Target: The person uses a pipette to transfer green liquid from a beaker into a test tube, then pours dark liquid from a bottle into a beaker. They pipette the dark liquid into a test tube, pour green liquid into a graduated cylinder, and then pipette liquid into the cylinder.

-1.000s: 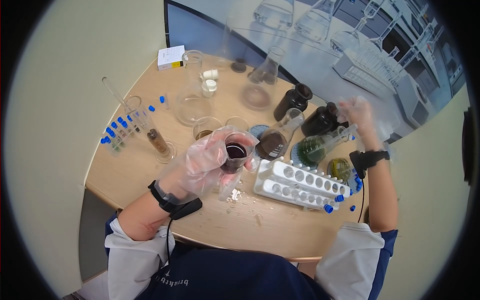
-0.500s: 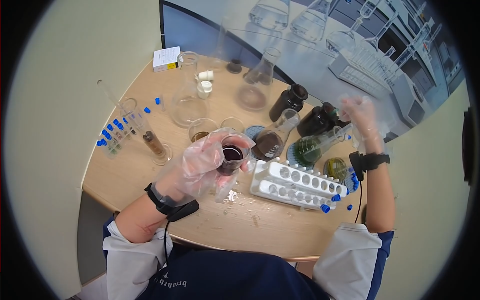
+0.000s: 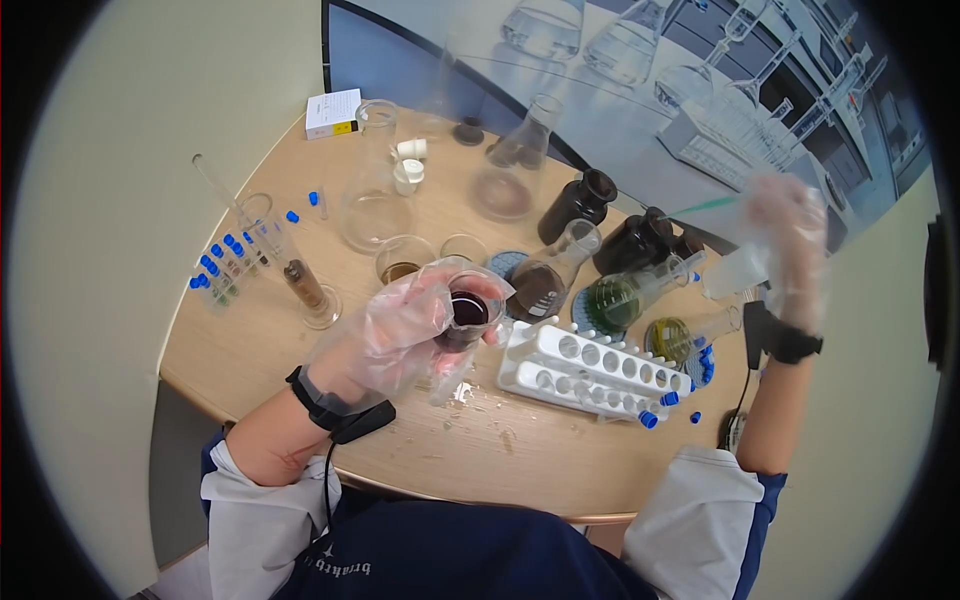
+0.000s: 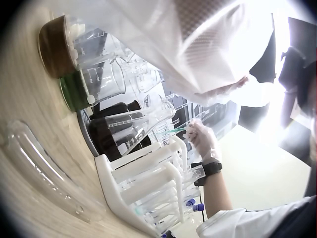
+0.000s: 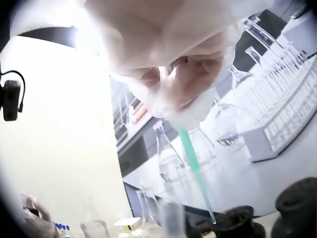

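My gloved left hand [image 3: 400, 325] grips a small glass beaker [image 3: 468, 335] of dark liquid, tilted toward me above the table's near middle. In the right wrist view my gloved right hand [image 5: 173, 82] pinches a green dropper [image 5: 190, 153], its upper end hidden by the glove. The dropper's thin tip slants down to the mouth of a dark brown bottle [image 5: 237, 220]. In the head view that bottle stands beside a second dark bottle [image 3: 577, 207] at the back right. A flask of dark liquid [image 3: 542, 287] stands between the beaker and the bottles.
A white test tube rack [image 3: 590, 370] stands right of the beaker, near flasks of green [image 3: 612, 300] and yellow liquid [image 3: 670, 338]. To the left are a measuring cylinder [image 3: 305, 285] and blue-capped tubes [image 3: 225, 265]. Water drops wet the tabletop [image 3: 470, 440]. A large screen [image 3: 640, 110] closes the back.
My right hand has moved to the right, away from the dark bottle, and the green dropper now shows drawn up to its mouth. The left hand keeps the beaker nearly still.
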{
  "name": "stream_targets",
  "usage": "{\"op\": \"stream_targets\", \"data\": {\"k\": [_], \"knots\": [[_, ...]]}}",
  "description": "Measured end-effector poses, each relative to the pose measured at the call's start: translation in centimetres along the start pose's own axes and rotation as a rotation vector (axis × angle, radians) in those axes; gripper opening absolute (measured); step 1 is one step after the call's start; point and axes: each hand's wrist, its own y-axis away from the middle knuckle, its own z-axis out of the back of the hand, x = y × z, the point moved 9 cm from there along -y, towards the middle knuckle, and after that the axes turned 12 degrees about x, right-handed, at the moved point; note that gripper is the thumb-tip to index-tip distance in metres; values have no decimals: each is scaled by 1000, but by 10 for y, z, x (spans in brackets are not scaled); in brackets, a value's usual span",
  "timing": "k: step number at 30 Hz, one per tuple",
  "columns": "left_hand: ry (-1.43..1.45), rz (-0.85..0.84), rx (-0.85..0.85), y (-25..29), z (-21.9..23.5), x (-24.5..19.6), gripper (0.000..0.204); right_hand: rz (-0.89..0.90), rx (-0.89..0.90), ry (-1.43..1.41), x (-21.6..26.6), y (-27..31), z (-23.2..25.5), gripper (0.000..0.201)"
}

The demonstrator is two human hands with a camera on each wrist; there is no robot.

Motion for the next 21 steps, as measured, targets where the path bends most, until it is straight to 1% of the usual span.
{"op": "stream_targets", "data": {"k": [3,6,8,9,11,15,17,20,21], "knots": [[9,19,-1,1,5,4,57,35,-141,95,41,14,26,22],[14,12,-23,0,2,4,56,65,-202,109,73,32,31,24],[9,10,-56,1,-1,3,56,158,-118,43,104,48,8,26],[-9,17,-36,0,-2,4,56,207,-76,9,117,57,-5,28],[-48,31,4,-1,-2,5,56,207,-46,-82,124,72,-24,27],[-96,59,-12,-1,-2,6,56,256,53,-203,131,88,-48,29],[-150,48,-35,0,-5,1,56,285,125,-230,137,91,-64,31],[-118,66,-65,1,-1,6,56,308,263,-266,144,92,-87,33],[-106,70,-45,1,-2,7,56,309,311,-273,145,92,-93,34]]}}
